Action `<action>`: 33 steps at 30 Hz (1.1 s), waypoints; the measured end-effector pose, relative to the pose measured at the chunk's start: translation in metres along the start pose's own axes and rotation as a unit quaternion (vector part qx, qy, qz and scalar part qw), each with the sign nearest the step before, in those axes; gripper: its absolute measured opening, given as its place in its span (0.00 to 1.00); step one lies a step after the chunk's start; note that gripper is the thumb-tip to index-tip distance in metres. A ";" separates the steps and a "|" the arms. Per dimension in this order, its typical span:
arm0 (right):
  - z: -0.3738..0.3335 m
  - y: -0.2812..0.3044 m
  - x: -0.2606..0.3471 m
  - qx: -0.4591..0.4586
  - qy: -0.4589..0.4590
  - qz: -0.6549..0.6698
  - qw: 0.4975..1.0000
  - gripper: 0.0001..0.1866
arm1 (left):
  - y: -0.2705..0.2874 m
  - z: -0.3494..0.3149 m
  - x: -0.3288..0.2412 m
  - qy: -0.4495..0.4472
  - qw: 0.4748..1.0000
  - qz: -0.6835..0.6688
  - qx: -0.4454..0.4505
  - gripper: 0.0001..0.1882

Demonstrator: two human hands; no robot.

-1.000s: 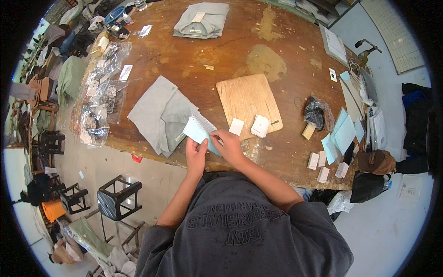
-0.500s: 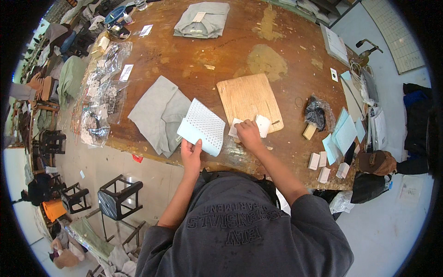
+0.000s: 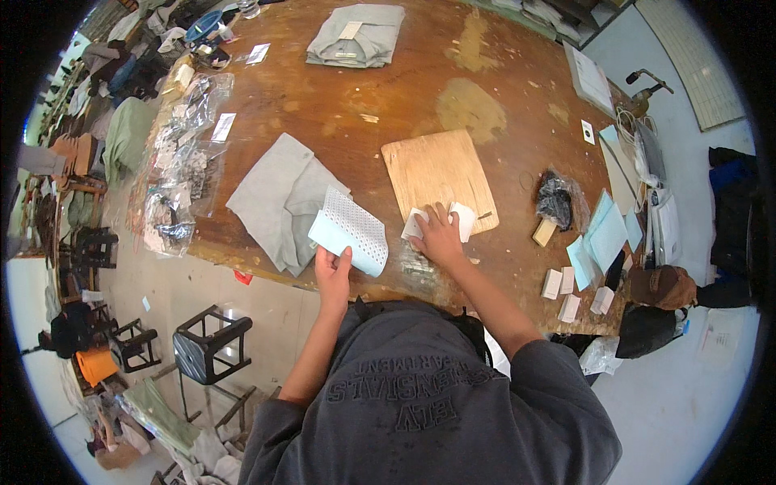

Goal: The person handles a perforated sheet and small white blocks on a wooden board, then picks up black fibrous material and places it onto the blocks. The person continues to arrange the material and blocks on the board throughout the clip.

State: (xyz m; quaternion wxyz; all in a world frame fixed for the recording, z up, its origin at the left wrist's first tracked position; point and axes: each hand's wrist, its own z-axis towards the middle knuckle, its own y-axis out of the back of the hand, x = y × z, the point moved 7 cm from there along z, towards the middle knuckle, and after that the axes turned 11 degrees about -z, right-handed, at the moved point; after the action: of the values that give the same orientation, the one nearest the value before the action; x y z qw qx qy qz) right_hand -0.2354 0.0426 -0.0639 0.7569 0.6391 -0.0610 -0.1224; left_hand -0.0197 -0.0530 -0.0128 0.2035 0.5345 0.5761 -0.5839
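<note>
My left hand grips the lower edge of a light-blue sheet, thumb on top. Its upper face carries rows of small dark marks, like a sticker sheet, and it curls in the middle. Under and beside its left edge lies a folded grey garment. My right hand rests with fingers spread over small white cards at the near edge of a wooden board. Some of the cards are hidden beneath the fingers.
Another folded grey garment with a tag lies at the far side. Clear plastic bags line the table's left. At right are a bundled black item in plastic, blue sheets and several small white stacks. Stools stand at left.
The blue sheet in my left hand has shifted slightly left and tipped. My right hand's fingers have spread from a bunched pose and now lie across the white cards.
</note>
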 end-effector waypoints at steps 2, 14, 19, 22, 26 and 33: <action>0.000 -0.008 0.000 0.066 0.003 0.002 0.998 0.24 | -0.003 0.000 0.000 0.007 1.000 0.021 0.007 0.23; -0.004 -0.025 0.011 0.059 0.052 -0.028 0.997 0.24 | -0.001 0.001 0.000 0.006 1.000 0.004 0.001 0.21; -0.004 -0.028 0.009 0.057 0.074 -0.009 0.996 0.22 | 0.000 0.001 0.003 0.007 1.000 0.012 -0.001 0.21; -0.004 -0.023 0.008 0.052 0.069 -0.007 0.996 0.21 | 0.000 0.003 0.004 0.004 1.000 0.013 0.009 0.23; -0.010 -0.001 -0.005 0.026 -0.003 0.034 0.999 0.20 | 0.001 0.003 0.006 0.021 0.999 0.024 0.007 0.23; -0.036 0.007 -0.072 0.084 -0.125 0.027 0.988 0.24 | 0.000 0.002 0.013 0.075 0.997 0.022 0.007 0.18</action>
State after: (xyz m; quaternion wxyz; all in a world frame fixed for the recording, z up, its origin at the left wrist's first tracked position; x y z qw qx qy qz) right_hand -0.2945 0.0970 -0.0592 0.6902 0.6780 -0.1822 -0.1752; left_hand -0.0256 -0.0497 -0.0245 0.1687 0.5906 0.5742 -0.5413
